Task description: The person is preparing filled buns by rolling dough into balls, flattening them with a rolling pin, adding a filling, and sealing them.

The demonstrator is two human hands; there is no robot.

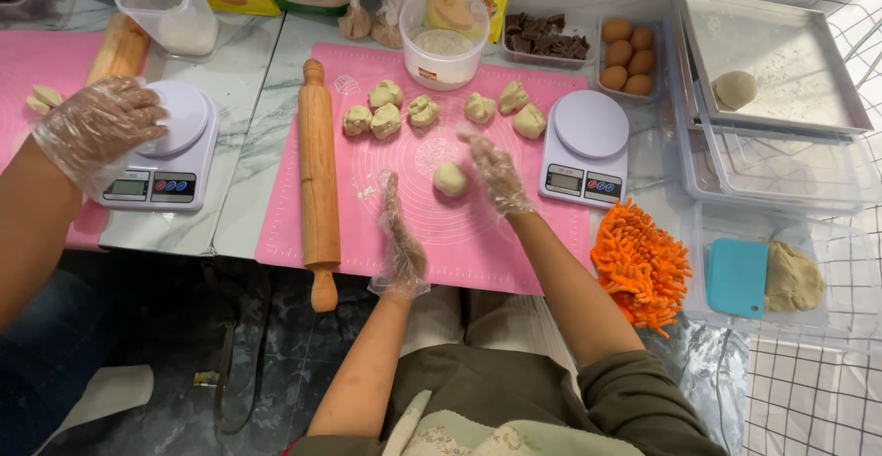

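Note:
A smooth round dough ball (449,179) rests on the pink silicone mat (478,236). My right hand (496,171), in a thin plastic glove, is just to its right with fingers spread, close to the ball. My left hand (400,236), also gloved, stands edge-on to the left of the ball, apart from it, fingers straight. Neither hand holds anything. Several rough dough pieces (423,110) lie in a row at the far side of the mat.
A wooden rolling pin (318,180) lies along the mat's left edge. A white kitchen scale (584,146) stands at right, an orange chenille cloth (640,263) beside it. Metal tray with a dough ball (735,89), eggs (627,55), flour tub (444,43). Another person's gloved hand (101,125) rests on a second scale (175,148).

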